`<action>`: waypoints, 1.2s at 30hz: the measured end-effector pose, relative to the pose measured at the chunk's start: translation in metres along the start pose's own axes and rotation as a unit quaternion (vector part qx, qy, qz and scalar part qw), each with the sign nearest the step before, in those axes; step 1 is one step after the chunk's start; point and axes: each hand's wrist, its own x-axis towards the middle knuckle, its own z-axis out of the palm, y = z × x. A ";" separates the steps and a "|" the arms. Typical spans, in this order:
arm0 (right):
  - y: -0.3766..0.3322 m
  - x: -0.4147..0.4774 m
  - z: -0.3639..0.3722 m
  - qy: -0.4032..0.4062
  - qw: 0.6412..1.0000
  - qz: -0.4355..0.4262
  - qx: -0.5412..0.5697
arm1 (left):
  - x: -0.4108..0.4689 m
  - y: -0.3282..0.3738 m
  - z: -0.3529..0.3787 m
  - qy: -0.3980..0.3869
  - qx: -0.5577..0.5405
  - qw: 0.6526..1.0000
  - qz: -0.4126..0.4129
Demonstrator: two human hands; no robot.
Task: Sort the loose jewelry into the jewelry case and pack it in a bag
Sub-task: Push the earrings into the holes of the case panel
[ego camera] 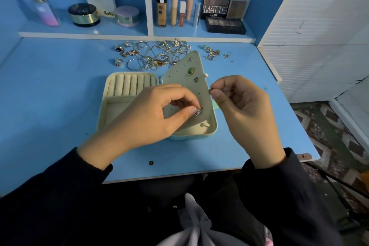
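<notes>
— Where's the left hand [151, 114]?
— Pinching a sparkly earring [198, 112] against the holed panel [189, 80] of the case [119, 106].
— And the right hand [245, 106]?
— Pinching a tiny piece [210, 90] at the panel's edge. Behind it lies loose jewelry [153, 54].

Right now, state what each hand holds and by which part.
Left hand pinches a small sparkling silver earring by its jewelled front, against the pale green perforated panel. Right hand pinches a tiny object at its fingertips; too small to identify.

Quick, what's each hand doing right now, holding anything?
Left hand: closed, pinching a sparkly earring at the earring panel.
Right hand: closed, pinching a tiny piece, too small to identify.
</notes>
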 end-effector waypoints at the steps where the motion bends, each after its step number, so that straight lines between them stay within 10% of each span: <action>1: -0.001 0.001 0.001 -0.002 1.000 -0.002 0.002 | -0.001 -0.001 0.000 0.006 0.000 1.000 -0.003; 18: -0.005 0.006 0.012 -0.030 0.993 0.011 0.115 | -0.003 -0.006 -0.012 0.120 0.074 0.986 0.084; 36: 0.003 0.004 0.034 -0.074 0.947 0.076 0.303 | 0.000 -0.019 -0.040 0.062 0.161 0.967 0.185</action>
